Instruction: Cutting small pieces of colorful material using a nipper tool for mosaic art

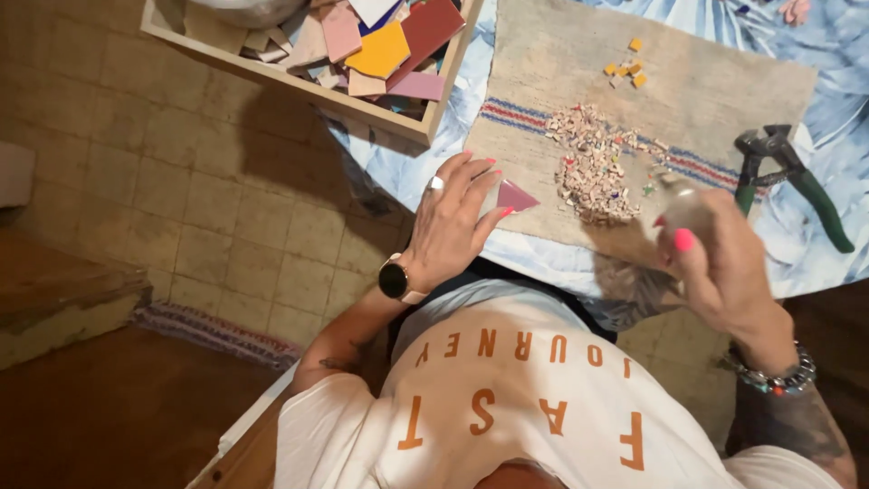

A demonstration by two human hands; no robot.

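Observation:
My left hand (453,222) pinches a small dark pink tile shard (516,196) between thumb and fingers, over the near edge of a woven beige mat (706,100). It wears a ring and a watch. My right hand (720,263) is closed around a blurred greyish object (685,206), which I cannot identify. It hovers just right of a heap of tiny pink and cream tile chips (593,167) on the mat.
A wooden box (299,83) of coloured tile pieces stands at the table's far left corner. Green-handled nippers (792,177) lie right of the mat, and several yellow chips (629,71) lie farther back. A blue floral cloth (842,54) covers the table; tiled floor lies left.

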